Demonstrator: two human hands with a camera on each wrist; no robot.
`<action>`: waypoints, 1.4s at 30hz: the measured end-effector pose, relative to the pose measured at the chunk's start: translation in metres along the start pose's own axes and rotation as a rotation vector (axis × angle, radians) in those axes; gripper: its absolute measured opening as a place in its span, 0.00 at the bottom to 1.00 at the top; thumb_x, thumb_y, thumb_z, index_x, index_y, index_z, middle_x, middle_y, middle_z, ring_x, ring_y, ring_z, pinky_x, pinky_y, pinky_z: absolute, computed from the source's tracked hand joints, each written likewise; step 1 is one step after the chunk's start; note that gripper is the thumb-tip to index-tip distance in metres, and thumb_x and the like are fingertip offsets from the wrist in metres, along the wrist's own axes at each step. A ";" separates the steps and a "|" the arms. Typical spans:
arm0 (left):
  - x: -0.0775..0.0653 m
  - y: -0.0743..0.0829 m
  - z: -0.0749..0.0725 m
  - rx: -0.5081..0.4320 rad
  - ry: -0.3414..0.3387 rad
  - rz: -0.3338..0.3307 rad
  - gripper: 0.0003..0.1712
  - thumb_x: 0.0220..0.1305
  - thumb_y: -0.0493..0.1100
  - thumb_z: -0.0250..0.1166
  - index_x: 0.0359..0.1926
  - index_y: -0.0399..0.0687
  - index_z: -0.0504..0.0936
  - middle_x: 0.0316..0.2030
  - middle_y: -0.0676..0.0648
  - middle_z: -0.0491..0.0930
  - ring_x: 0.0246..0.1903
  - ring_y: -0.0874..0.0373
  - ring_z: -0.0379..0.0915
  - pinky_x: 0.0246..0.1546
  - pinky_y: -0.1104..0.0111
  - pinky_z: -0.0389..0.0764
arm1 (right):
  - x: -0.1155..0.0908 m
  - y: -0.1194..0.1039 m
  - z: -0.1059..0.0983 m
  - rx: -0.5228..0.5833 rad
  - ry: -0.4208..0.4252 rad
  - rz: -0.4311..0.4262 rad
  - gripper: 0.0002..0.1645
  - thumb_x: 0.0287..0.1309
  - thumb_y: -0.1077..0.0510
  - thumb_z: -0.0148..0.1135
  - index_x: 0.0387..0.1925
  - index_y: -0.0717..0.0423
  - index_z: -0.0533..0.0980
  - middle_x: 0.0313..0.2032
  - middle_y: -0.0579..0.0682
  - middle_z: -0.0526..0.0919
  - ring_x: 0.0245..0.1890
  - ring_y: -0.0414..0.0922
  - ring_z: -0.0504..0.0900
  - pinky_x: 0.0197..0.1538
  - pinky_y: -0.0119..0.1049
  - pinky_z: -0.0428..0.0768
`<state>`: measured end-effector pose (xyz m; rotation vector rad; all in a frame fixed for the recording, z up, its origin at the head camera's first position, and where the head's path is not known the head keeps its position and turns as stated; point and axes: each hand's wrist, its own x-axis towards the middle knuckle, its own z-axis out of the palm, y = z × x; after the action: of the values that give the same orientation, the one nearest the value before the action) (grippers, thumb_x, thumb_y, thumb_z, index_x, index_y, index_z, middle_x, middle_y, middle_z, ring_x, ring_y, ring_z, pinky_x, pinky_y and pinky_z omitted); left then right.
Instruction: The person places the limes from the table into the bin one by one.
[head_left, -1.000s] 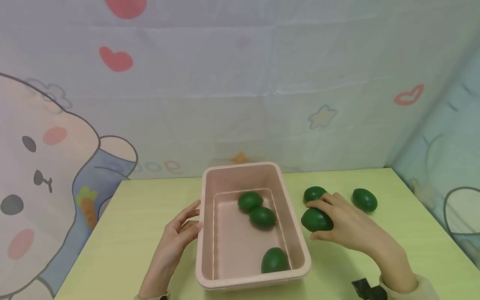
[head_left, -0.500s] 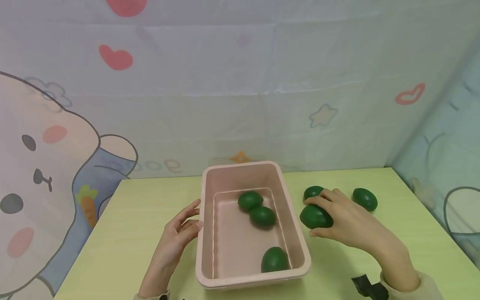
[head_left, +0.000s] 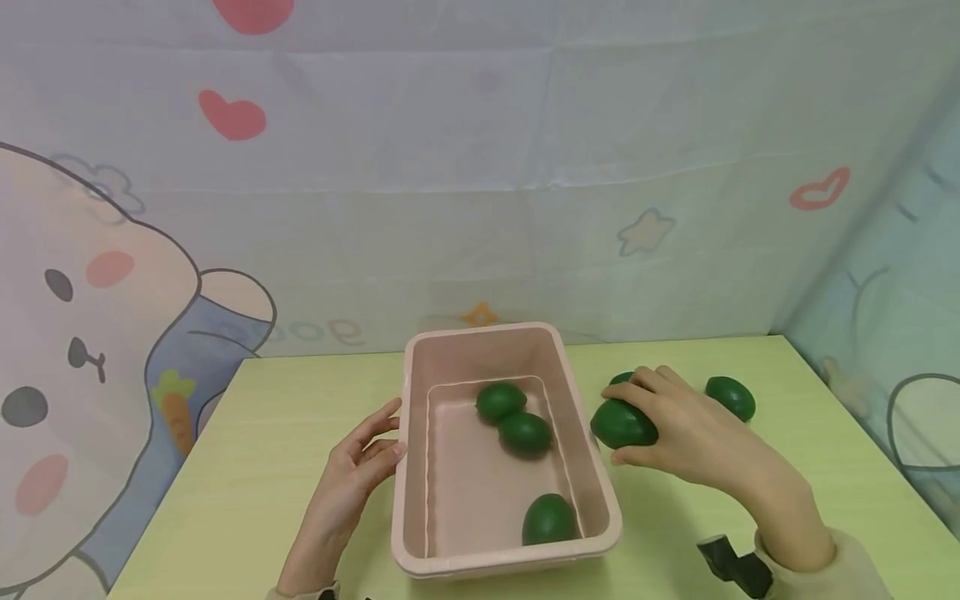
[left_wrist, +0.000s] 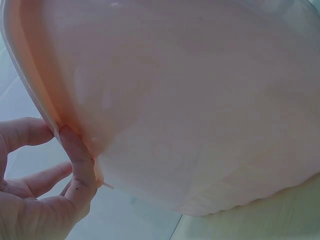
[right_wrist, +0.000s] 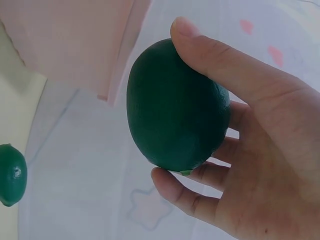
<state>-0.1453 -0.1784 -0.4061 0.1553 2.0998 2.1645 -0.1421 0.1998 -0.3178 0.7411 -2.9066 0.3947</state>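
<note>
A pink plastic bin (head_left: 457,467) stands in the middle of the table, with three dark green limes inside. Two of these, a farther lime (head_left: 500,402) and a nearer lime (head_left: 525,435), touch each other; the third lime (head_left: 549,520) lies by the near wall. My left hand (head_left: 358,471) holds the bin's left rim between thumb and fingers, clearer in the left wrist view. My right hand (head_left: 678,425) grips another lime (right_wrist: 175,107) between thumb and fingers, raised just right of the bin's right rim. A lime (head_left: 621,378) behind that hand is mostly hidden.
One more lime (head_left: 730,399) lies on the pale green table (head_left: 247,467) at the back right. A printed cloth (head_left: 450,150) hangs behind the table, with another cloth side at the right.
My right hand has moved slightly left and up with its lime, closer to the bin, covering more of the lime behind it. The left hand and the bin stay put.
</note>
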 end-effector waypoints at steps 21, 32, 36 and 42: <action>-0.001 0.003 0.002 0.005 0.005 0.004 0.33 0.65 0.36 0.59 0.71 0.47 0.62 0.54 0.47 0.67 0.43 0.65 0.77 0.48 0.71 0.79 | 0.017 -0.019 -0.014 -0.023 0.030 -0.069 0.35 0.43 0.43 0.75 0.54 0.49 0.77 0.43 0.43 0.75 0.45 0.42 0.71 0.40 0.35 0.75; -0.001 0.003 0.002 0.002 0.004 0.017 0.33 0.66 0.36 0.59 0.70 0.46 0.62 0.55 0.46 0.67 0.43 0.65 0.77 0.48 0.71 0.79 | 0.030 -0.032 -0.020 -0.024 0.012 -0.100 0.34 0.43 0.44 0.76 0.54 0.48 0.77 0.42 0.42 0.75 0.44 0.41 0.70 0.42 0.35 0.74; -0.001 0.003 0.002 0.002 0.003 0.018 0.33 0.66 0.36 0.59 0.71 0.46 0.62 0.55 0.46 0.67 0.43 0.65 0.77 0.48 0.71 0.79 | 0.035 -0.037 -0.022 -0.029 0.002 -0.109 0.33 0.45 0.45 0.75 0.55 0.49 0.76 0.43 0.44 0.75 0.44 0.42 0.70 0.43 0.36 0.74; 0.000 0.003 0.001 0.003 0.005 0.012 0.33 0.65 0.36 0.59 0.71 0.46 0.62 0.55 0.47 0.67 0.43 0.65 0.77 0.48 0.71 0.79 | 0.043 -0.047 -0.024 -0.031 0.012 -0.132 0.35 0.44 0.42 0.75 0.54 0.47 0.76 0.43 0.44 0.75 0.45 0.43 0.72 0.45 0.37 0.75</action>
<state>-0.1452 -0.1775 -0.4033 0.1632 2.1105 2.1703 -0.1559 0.1472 -0.2765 0.9163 -2.8258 0.3381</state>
